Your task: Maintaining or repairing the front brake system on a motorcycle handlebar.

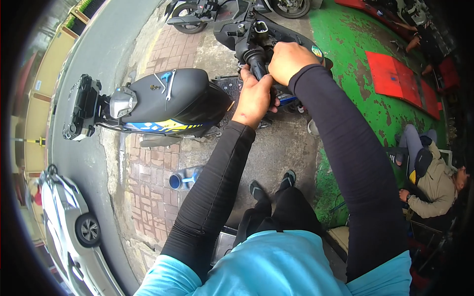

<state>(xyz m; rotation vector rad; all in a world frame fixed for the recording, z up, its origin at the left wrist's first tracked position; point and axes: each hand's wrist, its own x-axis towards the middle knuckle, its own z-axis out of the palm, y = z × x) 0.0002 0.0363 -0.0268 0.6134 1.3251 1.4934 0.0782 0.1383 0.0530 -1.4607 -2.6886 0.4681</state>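
Observation:
A scooter with a black seat (190,91) stands across in front of me, its handlebar at the upper middle. My left hand (254,98) is closed round the end of the black handlebar grip (257,64), the thumb lying along it. Close beside it on the right, my right hand (292,60) is curled with the fingertips turned down and hidden, so what it holds cannot be made out. Just beyond the grip is a small squarish part (260,27) with a pale rim. On the seat lie a silver wrench (170,89), a blue-handled tool (167,76) and several small dark pieces (155,87).
A blue container (176,181) stands on the brick paving at left. Another motorcycle (190,17) is parked beyond. Red panels (395,76) lie on the green floor (340,49) at right, where a seated person (429,182) is. A white car (74,232) stands on the road.

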